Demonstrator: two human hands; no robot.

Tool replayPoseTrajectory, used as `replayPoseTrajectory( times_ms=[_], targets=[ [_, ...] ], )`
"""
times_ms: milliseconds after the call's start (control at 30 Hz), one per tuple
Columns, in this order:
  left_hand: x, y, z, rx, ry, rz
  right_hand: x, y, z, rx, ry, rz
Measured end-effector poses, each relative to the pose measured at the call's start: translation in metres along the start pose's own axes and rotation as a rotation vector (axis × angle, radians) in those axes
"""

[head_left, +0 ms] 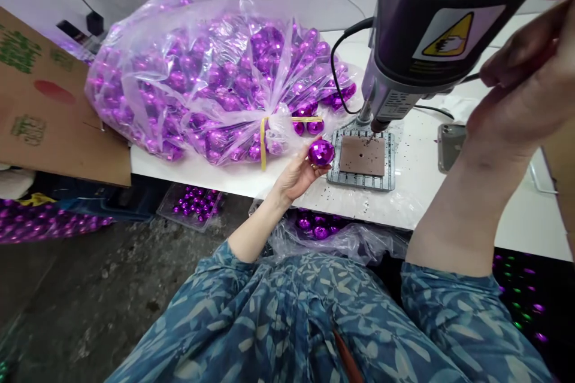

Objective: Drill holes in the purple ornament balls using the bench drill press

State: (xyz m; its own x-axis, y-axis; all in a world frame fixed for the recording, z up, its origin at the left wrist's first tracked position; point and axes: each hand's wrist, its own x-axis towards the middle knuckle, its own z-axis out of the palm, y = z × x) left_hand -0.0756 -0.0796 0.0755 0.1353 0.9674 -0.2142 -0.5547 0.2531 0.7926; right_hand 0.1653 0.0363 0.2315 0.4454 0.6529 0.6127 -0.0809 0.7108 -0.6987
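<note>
My left hand [299,175] is closed around a shiny purple faceted ball [320,152], holding it just left of the metal base plate [362,157] of a small drill press [431,30]. The drill bit [371,135] hangs just above the brown pad on that plate. My right hand [525,81] is raised at the right of the machine head, fingers curled on a thin lever [471,78] that sticks out from it.
A big clear plastic bag [215,78] full of purple balls, tied with yellow band, lies on the white table [431,203]. A cardboard sheet [49,102] leans at left. More purple balls sit in a bag [321,230] under the table edge and a tray [195,203] on the floor. A phone [449,143] lies right of the plate.
</note>
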Motion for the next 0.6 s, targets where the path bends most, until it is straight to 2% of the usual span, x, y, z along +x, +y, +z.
replayPoseTrajectory(
  times_ms=[100,200,333,500,600],
  targets=[
    [0.023,-0.013,0.003,0.113,0.021,0.121,0.001,0.003,0.004,0.077,0.059,-0.126],
    [0.051,-0.024,0.005,0.290,0.044,0.224,-0.001,0.000,0.007,0.148,0.002,-0.164],
    [0.084,-0.032,0.005,0.501,-0.032,0.278,-0.004,-0.005,0.009,0.123,-0.057,-0.174],
    [0.101,-0.038,0.003,0.688,-0.147,0.313,-0.005,-0.004,0.009,0.148,-0.041,-0.213],
    [0.104,-0.043,0.002,0.795,-0.169,0.359,-0.005,-0.005,0.008,0.154,-0.075,-0.187]
  ],
)
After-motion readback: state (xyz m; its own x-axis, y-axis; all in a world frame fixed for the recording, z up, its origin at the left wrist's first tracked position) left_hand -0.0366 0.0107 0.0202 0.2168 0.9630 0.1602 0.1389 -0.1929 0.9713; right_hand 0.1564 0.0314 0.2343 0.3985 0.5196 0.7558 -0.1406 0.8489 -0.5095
